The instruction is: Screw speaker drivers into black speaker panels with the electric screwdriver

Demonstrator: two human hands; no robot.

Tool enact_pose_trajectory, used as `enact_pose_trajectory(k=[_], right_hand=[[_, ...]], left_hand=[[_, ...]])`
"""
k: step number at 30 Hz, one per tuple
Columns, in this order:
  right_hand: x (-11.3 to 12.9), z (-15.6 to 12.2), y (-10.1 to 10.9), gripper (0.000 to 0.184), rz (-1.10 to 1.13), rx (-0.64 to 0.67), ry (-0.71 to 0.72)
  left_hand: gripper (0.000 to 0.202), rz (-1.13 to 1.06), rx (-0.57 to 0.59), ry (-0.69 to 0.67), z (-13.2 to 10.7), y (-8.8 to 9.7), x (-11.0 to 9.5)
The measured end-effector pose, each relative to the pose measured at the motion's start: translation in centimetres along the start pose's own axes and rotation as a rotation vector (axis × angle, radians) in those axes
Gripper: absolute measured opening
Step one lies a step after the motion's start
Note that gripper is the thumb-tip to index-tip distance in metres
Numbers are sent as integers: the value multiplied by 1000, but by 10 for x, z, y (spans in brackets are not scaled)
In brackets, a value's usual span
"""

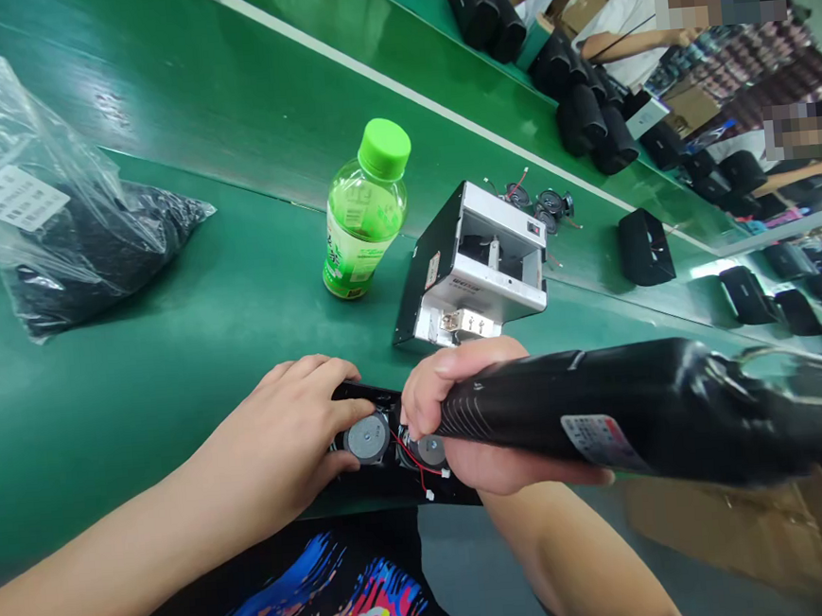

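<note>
My right hand (494,465) is wrapped around a black electric screwdriver (568,409), which slants down to the left. Its tip is hidden behind my fingers, over a black speaker panel (379,486). Two round speaker drivers sit in that panel: the left driver (368,438) is in plain sight, while the right driver (432,452) is partly covered by my right hand. Red and black wires with white plugs (429,494) trail across the panel's near side. My left hand (299,426) grips the panel's left end, fingers over the far edge and thumb beside the left driver.
Beyond my hands stands a silver-and-black screw feeder (437,277), with a green-capped bottle (366,226) to its left. A clear bag of small black parts (107,246) lies far left. Loose speaker drivers (551,206) and black speaker housings (645,247) are along the bench. Other people work at the upper right.
</note>
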State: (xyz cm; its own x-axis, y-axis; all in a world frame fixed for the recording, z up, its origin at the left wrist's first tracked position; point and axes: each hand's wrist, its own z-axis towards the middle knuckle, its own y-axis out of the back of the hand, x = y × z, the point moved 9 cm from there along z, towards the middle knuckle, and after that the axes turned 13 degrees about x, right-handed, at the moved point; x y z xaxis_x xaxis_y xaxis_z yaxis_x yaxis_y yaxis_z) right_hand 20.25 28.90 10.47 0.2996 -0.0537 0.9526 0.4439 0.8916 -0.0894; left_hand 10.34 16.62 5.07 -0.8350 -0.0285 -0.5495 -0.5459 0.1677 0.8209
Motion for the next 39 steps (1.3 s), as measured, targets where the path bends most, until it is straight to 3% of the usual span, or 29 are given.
enact_pose_trajectory(k=[3,9,14,16,21,24,31,39], right_hand=[[9,3,-6,70,84,38,138],[0,2,-12,60,179,24,128],[3,4,-8,80,184,-20,138],[25,4,6,79,199,-87,165],[107,-18,60,60,132,-318,302],[126,-29,79,49,109,-341,308],[115,-36,90,59,61,-415,330],[102,3,78,78,11,-313,233]], left_hand=[[48,2,13,-1,0,-2,1],[49,19,1,-6,0,-6,7],[42,14,-1,-38,-2,-6,7],[39,18,-28,-44,-6,-7,10],[36,68,-71,-70,-12,-15,25],[36,80,-45,-68,-11,-19,35],[37,64,-6,-32,-8,-20,42],[37,6,-5,-10,-8,-15,29]])
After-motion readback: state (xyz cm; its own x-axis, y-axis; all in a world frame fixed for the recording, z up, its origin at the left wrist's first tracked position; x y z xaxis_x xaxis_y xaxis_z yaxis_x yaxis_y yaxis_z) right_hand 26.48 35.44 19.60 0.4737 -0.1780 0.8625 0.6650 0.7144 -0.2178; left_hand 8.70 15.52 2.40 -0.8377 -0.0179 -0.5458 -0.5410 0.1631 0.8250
